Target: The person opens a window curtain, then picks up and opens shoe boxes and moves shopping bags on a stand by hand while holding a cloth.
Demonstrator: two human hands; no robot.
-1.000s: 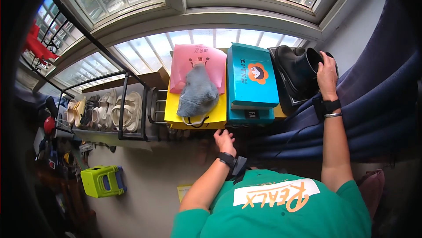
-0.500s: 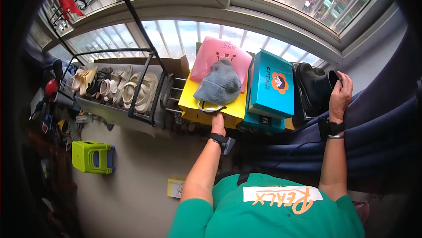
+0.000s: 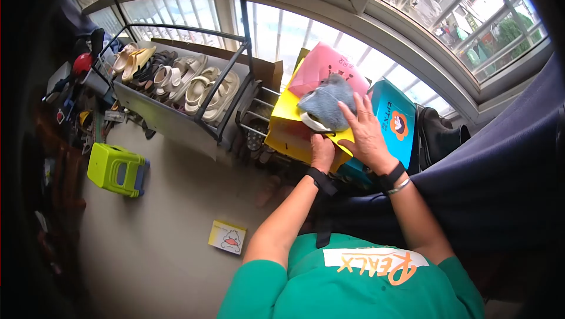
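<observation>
The grey plush piece [image 3: 325, 106] lies on the yellow package [image 3: 285, 109], overlapping the pink bag [image 3: 315, 72], near the front edge of the metal rack [image 3: 262, 107]. The right hand [image 3: 369, 133] spreads its fingers wide by the plush piece's right side, nothing closed between them. The left hand [image 3: 323, 153] meets the package's front edge (its fingertips are hidden, so I cannot tell its grip). Toward the rack's right end: a blue box [image 3: 391, 147], then a black boot [image 3: 438, 145].
</observation>
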